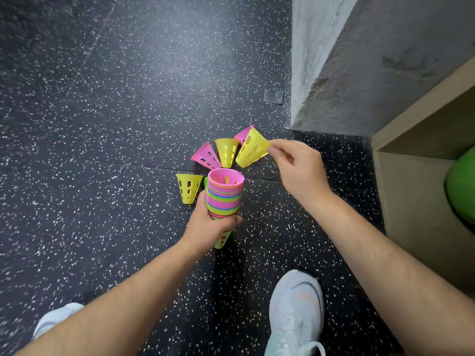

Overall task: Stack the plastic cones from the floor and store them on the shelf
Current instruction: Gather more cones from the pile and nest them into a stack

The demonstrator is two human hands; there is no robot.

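Observation:
My left hand (210, 224) grips a tall stack of nested plastic cones (225, 194), pink, yellow and green, wide mouth up. My right hand (295, 165) pinches the rim of a single yellow cone (252, 151) and holds it tilted, just above and right of the stack. On the speckled floor lie loose cones: a pink one (207, 155), a yellow one (226, 152), another pink one (242, 134) partly hidden behind the held cone, and a yellow one (189, 187) left of the stack. A green edge shows behind the stack.
A wooden shelf unit (416, 176) stands at the right with a green ball (462, 186) inside it. A grey concrete wall (359, 60) rises behind. My white shoes (295, 312) stand on the black speckled floor. A grey tape patch (273, 96) is stuck near the wall corner.

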